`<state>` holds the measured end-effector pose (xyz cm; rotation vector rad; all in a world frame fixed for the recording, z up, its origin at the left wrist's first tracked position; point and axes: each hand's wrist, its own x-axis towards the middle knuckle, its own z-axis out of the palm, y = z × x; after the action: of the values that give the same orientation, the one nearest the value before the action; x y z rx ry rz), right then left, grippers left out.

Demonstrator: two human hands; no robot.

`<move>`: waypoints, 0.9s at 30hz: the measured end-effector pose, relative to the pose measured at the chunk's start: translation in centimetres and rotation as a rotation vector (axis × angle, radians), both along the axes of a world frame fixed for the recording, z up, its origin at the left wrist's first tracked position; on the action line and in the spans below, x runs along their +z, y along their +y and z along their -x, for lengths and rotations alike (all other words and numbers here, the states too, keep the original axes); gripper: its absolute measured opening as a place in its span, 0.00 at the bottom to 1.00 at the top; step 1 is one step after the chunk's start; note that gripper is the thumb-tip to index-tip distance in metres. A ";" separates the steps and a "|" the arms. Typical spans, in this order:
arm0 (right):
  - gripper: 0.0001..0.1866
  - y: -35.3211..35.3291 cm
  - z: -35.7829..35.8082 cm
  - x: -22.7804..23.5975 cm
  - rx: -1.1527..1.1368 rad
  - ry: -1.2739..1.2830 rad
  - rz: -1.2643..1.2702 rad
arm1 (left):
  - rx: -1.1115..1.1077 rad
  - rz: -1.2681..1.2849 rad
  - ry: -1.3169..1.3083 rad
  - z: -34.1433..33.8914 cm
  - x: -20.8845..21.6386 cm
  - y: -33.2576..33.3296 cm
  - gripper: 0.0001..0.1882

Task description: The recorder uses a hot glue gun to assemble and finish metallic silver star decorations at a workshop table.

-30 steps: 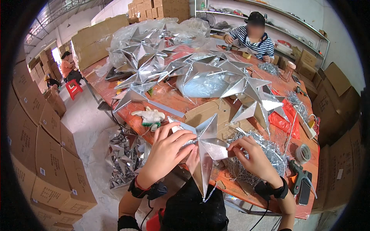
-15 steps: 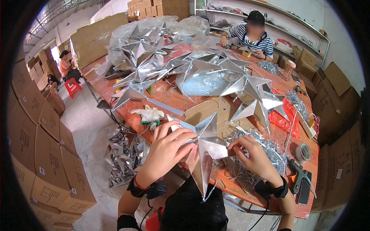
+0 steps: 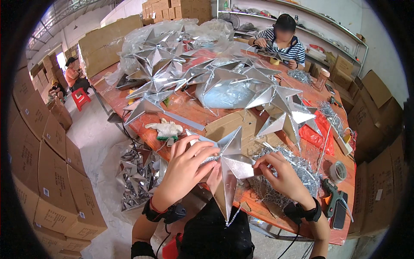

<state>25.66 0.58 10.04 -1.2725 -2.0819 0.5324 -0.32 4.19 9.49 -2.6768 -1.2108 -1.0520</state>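
Observation:
A silver foil star (image 3: 231, 165) with folded, pointed arms is held up above the near table edge. My left hand (image 3: 186, 166) grips it from the left, fingers over one arm and the thumb near the centre. At the tip of the star's right arm, my right hand (image 3: 282, 175) pinches with thumb and forefinger. A thin strand of silver tinsel hangs from the star's lowest point. Beneath and beside my right hand lies a heap of silver tinsel (image 3: 297, 166). A white work glove (image 3: 165, 129) rests beyond my left hand.
Finished-looking silver stars (image 3: 161, 64) cover the far table (image 3: 110, 93). A glue gun (image 3: 331, 198), a phone (image 3: 340, 216) and a tape roll (image 3: 337, 171) lie at right. Another person (image 3: 282, 43) works across the table. Cartons (image 3: 64, 185) stack at left; a bag of star pieces (image 3: 140, 177) sits below.
My hands and the star stay almost in place. Across the table, the other person's hands and head have shifted slightly, with a silver piece between the hands.

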 end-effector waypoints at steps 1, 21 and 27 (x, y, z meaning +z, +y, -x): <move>0.05 0.0 0.1 0.1 -0.001 0.000 0.009 | 0.010 -0.013 -0.017 -0.1 0.3 -0.2 0.15; 0.10 -13.8 -19.3 -1.8 -1.060 -0.314 -0.087 | -0.388 0.790 -0.528 1.5 -10.6 -9.7 0.14; 0.17 -15.3 -17.2 -3.2 -1.262 -0.576 0.054 | -0.165 1.073 -0.762 0.7 -12.6 -9.7 0.06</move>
<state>42.82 -14.73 6.88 -2.5812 -1.1725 -0.3961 -1.05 -5.47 -3.08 -3.1889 -2.2186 -2.0312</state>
